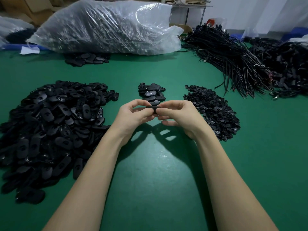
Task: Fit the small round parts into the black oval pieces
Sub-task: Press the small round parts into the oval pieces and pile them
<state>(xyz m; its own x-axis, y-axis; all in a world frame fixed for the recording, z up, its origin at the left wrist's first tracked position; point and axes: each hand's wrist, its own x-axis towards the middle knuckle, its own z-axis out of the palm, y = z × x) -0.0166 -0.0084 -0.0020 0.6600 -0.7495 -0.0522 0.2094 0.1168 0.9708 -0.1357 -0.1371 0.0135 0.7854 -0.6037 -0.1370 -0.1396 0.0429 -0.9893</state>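
Note:
Both hands meet above the green table at the middle. My left hand and my right hand pinch one black oval piece between their fingertips; most of it is hidden by the fingers, and I cannot see a round part on it. A big heap of black oval pieces lies to the left. A heap of small round parts lies to the right. Just behind the hands sits a small pile of oval pieces.
A large clear plastic bag full of dark parts lies across the back. More oval pieces sit in front of it. Bundles of black cables cover the back right. Cardboard boxes and a shelf frame stand beyond the table.

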